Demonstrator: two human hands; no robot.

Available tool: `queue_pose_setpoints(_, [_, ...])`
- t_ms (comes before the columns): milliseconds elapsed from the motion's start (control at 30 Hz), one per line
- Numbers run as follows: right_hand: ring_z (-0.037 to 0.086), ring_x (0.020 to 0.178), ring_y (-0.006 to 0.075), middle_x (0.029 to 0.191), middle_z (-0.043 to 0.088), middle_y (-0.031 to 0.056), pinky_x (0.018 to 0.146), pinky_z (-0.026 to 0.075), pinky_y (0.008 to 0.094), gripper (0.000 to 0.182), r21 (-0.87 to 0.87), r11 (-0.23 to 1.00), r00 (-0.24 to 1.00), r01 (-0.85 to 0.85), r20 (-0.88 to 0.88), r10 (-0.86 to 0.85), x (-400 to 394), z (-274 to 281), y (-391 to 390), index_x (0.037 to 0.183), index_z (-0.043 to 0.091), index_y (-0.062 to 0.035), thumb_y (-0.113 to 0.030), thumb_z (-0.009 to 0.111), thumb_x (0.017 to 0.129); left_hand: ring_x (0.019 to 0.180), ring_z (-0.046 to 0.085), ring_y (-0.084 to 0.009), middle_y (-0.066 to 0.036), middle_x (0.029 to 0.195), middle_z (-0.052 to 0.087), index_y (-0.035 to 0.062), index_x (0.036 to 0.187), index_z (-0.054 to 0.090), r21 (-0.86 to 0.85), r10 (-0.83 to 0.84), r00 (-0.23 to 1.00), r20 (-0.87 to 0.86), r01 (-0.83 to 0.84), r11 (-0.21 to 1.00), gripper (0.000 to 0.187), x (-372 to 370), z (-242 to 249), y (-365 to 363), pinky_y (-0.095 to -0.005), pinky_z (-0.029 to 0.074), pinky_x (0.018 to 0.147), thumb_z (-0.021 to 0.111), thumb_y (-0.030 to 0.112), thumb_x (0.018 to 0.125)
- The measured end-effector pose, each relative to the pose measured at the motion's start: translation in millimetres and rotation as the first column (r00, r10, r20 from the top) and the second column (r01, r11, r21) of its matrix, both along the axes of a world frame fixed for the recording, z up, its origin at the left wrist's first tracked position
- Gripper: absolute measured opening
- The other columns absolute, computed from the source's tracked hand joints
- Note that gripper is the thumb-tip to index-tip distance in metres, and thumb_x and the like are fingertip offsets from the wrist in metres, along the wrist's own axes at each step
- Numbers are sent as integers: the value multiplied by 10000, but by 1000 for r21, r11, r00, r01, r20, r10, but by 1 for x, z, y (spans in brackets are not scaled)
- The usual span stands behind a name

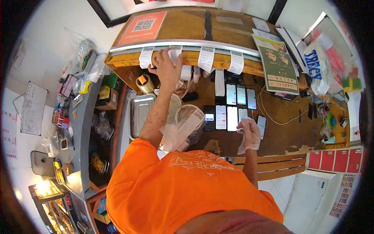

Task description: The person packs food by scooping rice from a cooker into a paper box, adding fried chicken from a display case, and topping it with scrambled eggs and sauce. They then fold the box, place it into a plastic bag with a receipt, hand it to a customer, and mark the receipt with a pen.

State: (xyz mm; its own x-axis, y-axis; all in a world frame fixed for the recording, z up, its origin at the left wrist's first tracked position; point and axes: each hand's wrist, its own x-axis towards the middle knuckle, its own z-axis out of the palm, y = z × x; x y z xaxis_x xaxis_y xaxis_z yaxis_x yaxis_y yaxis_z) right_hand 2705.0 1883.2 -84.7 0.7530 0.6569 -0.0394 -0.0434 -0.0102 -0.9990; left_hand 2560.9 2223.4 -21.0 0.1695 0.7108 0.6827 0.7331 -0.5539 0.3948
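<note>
Up at the metal ticket rail [218, 46], my left hand [165, 62] is raised with bare, spread fingers over a paper receipt [175, 54]. Whether the fingertips hold that slip is not clear. More receipts hang from the rail, one [146, 57] to the left and two to the right. My right hand [249, 132], in a clear plastic glove, is bent over the lower phones [232, 119] on the brown desk; its fingers are curled together, and what they hold is hidden. A plastic tub with a receipt on it [191, 124] stands between my arms.
Several phones lie in rows on the desk [280, 124]. A metal tray [141, 111] and a tape roll [145, 84] are at the left. A green menu [276, 64] leans at the right, with a white cable [286, 123] below. An orange QR sign [143, 27] lies on top.
</note>
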Motion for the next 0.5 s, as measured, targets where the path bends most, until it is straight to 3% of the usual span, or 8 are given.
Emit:
queue_pose_setpoints(67, [624, 721, 129, 843, 656, 74, 604, 488, 246, 256, 9, 1000, 1000, 5, 5, -5, -4, 4, 5, 1011, 624, -8, -233, 633, 889, 1179, 369, -285, -84, 1249, 479, 111, 1240, 481, -145, 80, 995, -53, -87, 986, 556, -5, 4, 0, -653, 205, 901, 571, 484, 837])
queue_pose_setpoints(267, [617, 731, 135, 833, 644, 61, 610, 475, 256, 224, -1, 999, 999, -40, -22, 40, -14, 11, 17, 978, 619, -37, -244, 627, 895, 1121, 433, -309, -98, 1161, 596, 83, 1329, 392, -175, 48, 986, -160, -76, 982, 664, -5, 18, 9, -682, 208, 890, 556, 502, 841])
queue_pose_setpoints(500, [621, 731, 120, 843, 658, 64, 611, 489, 243, 207, 26, 998, 999, -52, -13, 52, -19, 7, 15, 1026, 635, -31, -196, 605, 904, 1146, 431, -328, -162, 1128, 609, 72, 1344, 379, -201, 37, 983, -180, -73, 977, 696, -3, 20, 19, -684, 206, 902, 556, 509, 832])
